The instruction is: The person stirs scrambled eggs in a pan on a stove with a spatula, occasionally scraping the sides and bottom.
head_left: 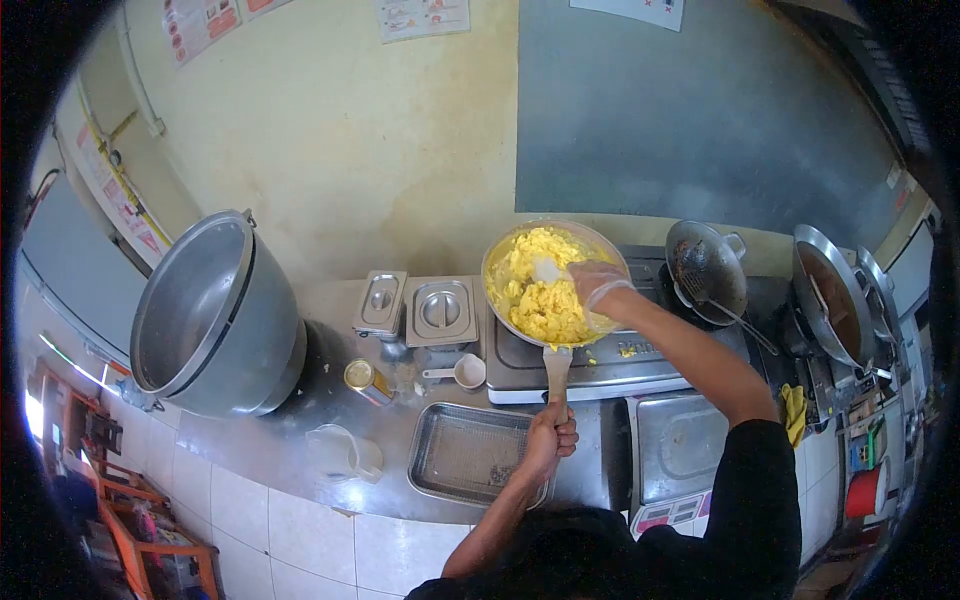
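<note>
A wide pan (611,247) on the stove holds a heap of yellow scrambled egg (547,309). My left hand (549,438) is closed round the pan's wooden handle (557,373), in front of the pan. Over the right part of the egg is my right hand (597,285), in a clear plastic glove, its fingers bent together. Beside its fingertips a small white object (546,270) rests against the egg; it seems to be in the hand's grip, but what it is cannot be made out. Bits of egg (627,351) lie on the stove top by the pan.
A large metal pot (270,340) stands at the left. Near it are lidded steel containers (441,313), a can (367,380), a white cup (469,371), a clear jug (345,453) and a mesh tray (460,455). Woks (708,262) stand at the right, beyond a scale (683,450).
</note>
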A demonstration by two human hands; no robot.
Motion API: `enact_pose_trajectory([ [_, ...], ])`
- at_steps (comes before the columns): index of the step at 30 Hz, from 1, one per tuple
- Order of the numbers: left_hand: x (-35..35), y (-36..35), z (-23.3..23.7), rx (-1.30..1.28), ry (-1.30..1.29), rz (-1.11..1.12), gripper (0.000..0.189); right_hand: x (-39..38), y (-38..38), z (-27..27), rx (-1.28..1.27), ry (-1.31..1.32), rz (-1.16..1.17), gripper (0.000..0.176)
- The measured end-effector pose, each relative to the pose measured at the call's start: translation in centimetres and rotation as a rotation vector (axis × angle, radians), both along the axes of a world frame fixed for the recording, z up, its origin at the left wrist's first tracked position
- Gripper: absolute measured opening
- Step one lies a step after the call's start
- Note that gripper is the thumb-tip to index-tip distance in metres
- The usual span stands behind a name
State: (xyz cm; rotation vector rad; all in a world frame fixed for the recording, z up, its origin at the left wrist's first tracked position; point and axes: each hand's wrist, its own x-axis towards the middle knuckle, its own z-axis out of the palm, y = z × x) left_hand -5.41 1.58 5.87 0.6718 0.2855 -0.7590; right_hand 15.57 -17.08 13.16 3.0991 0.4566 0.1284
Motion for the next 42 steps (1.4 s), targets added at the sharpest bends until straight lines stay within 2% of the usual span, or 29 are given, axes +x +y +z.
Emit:
enact_pose_trajectory([
  [3,0.1,0.2,-0.6,-0.007,-0.007,-0.019,0.035,1.3,-3.1,0.5,-0.091,0.237,0.019,0.024],
  [6,0.1,0.7,-0.1,-0.022,-0.013,-0.046,0.036,2.7,-6.8,2.8,-0.308,0.482,0.236,0.024],
  [8,0.3,1.1,0.0,-0.035,-0.006,-0.061,0.036,0.9,-8.1,6.9,-0.002,0.56,-0.06,0.024],
  [11,0.4,1.4,-0.2,-0.033,0.002,-0.085,0.036,-1.1,-9.6,10.8,-0.118,0.444,-0.184,0.023],
  [14,0.5,1.4,-0.1,-0.012,-0.008,-0.106,0.038,-0.2,-13.0,8.2,-0.183,0.343,-0.219,0.024],
  [17,0.2,1.2,-0.3,-0.002,0.025,-0.141,0.039,2.1,-13.1,4.2,-0.221,0.294,-0.063,0.026],
  [20,0.0,1.1,0.4,0.043,0.044,-0.156,0.039,2.4,-8.6,5.6,-0.094,0.257,-0.18,0.031],
  [23,0.0,1.5,0.6,0.075,0.026,-0.179,0.04,6.1,-8.8,2.1,-0.035,0.22,-0.021,0.035],
  [26,0.2,1.6,0.3,0.064,0.028,-0.192,0.041,7.2,-7.1,1.3,-0.074,0.188,0.087,0.034],
  [28,0.2,1.6,0.4,0.077,0.033,-0.188,0.041,6.9,-5.8,1.4,-0.188,0.174,0.177,0.035],
  [32,-0.2,1.1,-0.1,0.036,0.043,-0.132,0.04,4.3,-5.3,2.2,-0.459,0.043,0.446,0.033],
  [35,-0.4,0.9,0.1,0.05,0.034,-0.108,0.04,2.1,-6.9,4.7,-0.385,-0.165,0.648,0.029],
  [38,-0.6,0.7,-0.1,0.027,0.024,-0.091,0.039,-2.2,-8.4,8.3,-0.446,-0.282,0.528,0.022],
  [40,-0.6,0.7,-0.4,-0.001,0.029,-0.088,0.039,-5.6,-7.4,11.9,-0.501,-0.175,0.43,0.017],
  [42,-0.7,0.6,0.1,0.004,0.028,-0.081,0.039,-7.7,-7.5,11.8,-0.571,-0.114,0.407,0.012],
])
